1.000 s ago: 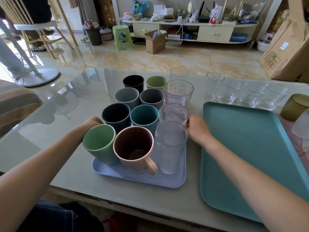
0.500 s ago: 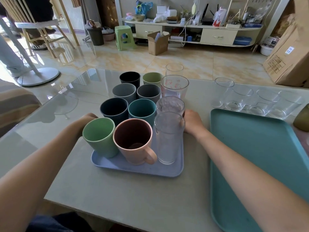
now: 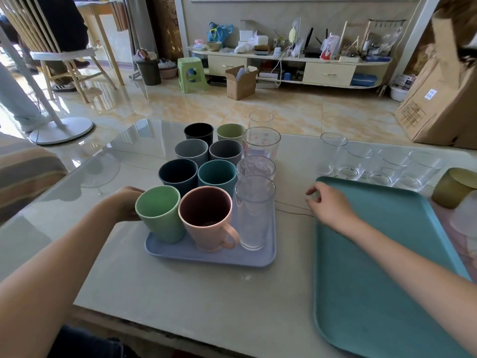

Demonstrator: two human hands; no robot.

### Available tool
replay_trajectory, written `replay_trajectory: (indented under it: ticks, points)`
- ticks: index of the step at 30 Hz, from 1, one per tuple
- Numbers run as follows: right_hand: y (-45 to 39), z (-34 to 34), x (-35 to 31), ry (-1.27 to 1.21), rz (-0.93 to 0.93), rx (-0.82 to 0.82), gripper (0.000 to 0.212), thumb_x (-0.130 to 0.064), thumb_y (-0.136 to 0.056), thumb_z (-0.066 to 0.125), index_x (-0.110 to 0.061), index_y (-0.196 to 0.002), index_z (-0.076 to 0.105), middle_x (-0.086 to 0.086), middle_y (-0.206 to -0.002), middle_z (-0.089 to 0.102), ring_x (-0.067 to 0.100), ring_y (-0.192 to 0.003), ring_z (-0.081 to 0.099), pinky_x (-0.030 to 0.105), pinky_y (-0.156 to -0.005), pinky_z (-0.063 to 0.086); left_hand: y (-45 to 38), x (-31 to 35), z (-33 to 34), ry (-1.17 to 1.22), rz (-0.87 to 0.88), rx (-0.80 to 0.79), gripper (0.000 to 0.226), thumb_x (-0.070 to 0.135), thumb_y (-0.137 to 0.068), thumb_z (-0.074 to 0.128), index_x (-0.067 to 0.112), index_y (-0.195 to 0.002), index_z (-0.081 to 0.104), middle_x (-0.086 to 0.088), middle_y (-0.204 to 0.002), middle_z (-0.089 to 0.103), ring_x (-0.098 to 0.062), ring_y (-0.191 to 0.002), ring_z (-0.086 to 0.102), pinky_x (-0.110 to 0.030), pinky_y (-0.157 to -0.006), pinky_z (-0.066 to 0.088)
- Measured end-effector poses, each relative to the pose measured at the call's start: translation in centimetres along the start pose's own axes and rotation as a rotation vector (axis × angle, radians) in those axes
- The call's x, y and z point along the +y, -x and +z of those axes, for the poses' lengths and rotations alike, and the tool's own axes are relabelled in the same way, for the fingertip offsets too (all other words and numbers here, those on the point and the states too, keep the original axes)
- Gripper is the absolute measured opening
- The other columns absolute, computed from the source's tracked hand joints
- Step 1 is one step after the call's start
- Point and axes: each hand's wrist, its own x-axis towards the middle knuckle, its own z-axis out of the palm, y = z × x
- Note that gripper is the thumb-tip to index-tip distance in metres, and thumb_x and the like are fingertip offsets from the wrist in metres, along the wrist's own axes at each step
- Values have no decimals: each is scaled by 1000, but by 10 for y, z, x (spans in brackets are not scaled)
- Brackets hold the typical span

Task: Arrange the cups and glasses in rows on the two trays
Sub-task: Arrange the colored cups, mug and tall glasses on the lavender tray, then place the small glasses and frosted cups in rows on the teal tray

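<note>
Nearest us, the teal tray [image 3: 382, 280] lies at our four o'clock with its bed bare, running off the lower right. At our twelve o'clock the smaller lilac tray [image 3: 206, 255] carries the sorted pieces. Its near row reads, left to right, light green cup [image 3: 160, 215], pink mug [image 3: 206, 218] with its handle turned toward us, and a tall clear glass [image 3: 254, 210].

Our left hand [image 3: 126, 204] sits at ten o'clock against the far side of the light green cup; the cup hides the fingers, so we cannot tell how they are set. Our right hand [image 3: 326, 205] hovers at two o'clock over the teal tray's far-left corner, fingers loosely curled with thumb and forefinger close together, holding nothing we can make out.

Behind the near row stand a navy cup [image 3: 178, 174], a teal cup [image 3: 216, 174] and a second clear glass [image 3: 255, 167], then two grey cups [image 3: 191, 151], then a black cup [image 3: 198, 133] and an olive cup [image 3: 229, 133]. A printed glass [image 3: 260, 142] and another plain one stand farther back in the right column.

Off the trays, at one o'clock, a line of clear tumblers [image 3: 353, 161] waits on the table [image 3: 180, 293] just beyond the teal tray's far edge. An amber glass [image 3: 451, 187] sits at three o'clock beside that tray, partly covered by a frosted object we cannot identify.

Beyond the table, a green stool [image 3: 191, 73] and an open cardboard box [image 3: 241, 82] stand on the floor.
</note>
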Motion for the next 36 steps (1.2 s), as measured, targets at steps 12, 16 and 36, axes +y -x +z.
replay_trajectory:
  ticks: [12,16,36]
  points:
    - [99,-104,96,340,164,-234,13,-26,-82,65,-25,-74,55,-5,-75,59,15,-65,57,24,-60,41,117,67,21,-406,756,838,23,24,-90,46,17,-102,64,-15,-103,68,-38,-96,60,-38,-72,43]
    - [120,-112,137,337,230,-165,36,-29,-80,69,-14,-111,57,5,-94,53,23,-93,55,29,-78,42,173,63,88,-492,1280,720,19,22,-92,45,14,-97,61,-5,-94,69,-27,-87,60,-29,-59,39]
    - [145,-97,172,173,156,-134,70,15,-77,37,-16,-140,37,14,-155,23,22,-143,23,25,-109,27,165,-28,265,-1250,1000,-329,56,7,-95,31,11,-148,14,-7,-159,7,-31,-132,40,-38,-105,37]
